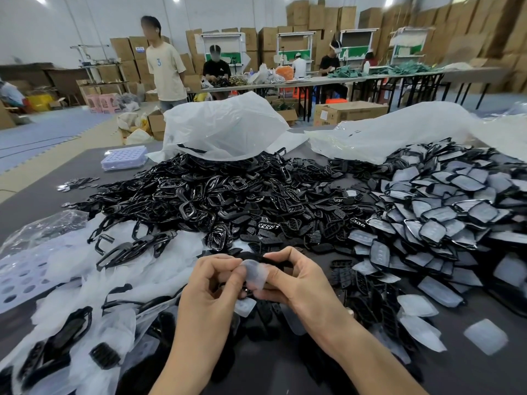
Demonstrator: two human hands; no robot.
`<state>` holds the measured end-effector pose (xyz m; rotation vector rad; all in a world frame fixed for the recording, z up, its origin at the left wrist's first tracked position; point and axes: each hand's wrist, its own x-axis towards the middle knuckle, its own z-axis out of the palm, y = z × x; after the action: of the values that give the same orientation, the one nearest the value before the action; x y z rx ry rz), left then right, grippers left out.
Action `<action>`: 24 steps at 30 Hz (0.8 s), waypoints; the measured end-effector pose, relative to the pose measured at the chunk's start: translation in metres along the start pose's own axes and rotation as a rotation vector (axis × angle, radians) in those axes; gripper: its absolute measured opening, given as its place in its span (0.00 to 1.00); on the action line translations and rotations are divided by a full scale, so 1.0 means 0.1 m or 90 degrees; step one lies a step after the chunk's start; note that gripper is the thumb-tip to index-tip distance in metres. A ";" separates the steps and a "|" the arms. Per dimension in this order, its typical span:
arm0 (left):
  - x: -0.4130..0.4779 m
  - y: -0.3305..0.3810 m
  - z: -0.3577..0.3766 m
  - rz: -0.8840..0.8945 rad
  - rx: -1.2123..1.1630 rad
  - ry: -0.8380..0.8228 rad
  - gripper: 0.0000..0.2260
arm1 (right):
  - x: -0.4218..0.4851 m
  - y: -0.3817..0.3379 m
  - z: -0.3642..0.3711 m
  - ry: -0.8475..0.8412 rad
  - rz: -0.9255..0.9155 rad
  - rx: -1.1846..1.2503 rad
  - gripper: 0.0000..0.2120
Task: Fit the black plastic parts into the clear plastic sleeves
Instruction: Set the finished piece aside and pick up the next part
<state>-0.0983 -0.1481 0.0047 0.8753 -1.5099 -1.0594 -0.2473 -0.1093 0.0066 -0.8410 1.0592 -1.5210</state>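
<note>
My left hand (212, 283) and my right hand (296, 276) meet low in the middle, both pinching one clear plastic sleeve (257, 273) between fingertips. A black plastic part (273, 259) shows just behind the sleeve, partly hidden by my fingers. A second clear sleeve (244, 305) lies under my hands. A big heap of loose black parts (228, 195) fills the table's centre. On the right lies a pile of black parts fitted in clear sleeves (445, 212).
Loose clear sleeves (484, 336) lie at the right front. White plastic bags (225, 129) stand open behind the heap. Crumpled film and black frames (94, 280) cover the left. A lilac tray (124, 158) sits far left. People work at tables (328, 78) beyond.
</note>
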 end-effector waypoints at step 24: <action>-0.01 0.03 -0.02 -0.009 0.017 -0.045 0.09 | -0.05 -0.03 0.05 -0.004 -0.058 -0.053 0.07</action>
<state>-0.0957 -0.1462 0.0076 0.8761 -1.5819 -1.0925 -0.2428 -0.1052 0.0115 -0.9629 1.0992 -1.5575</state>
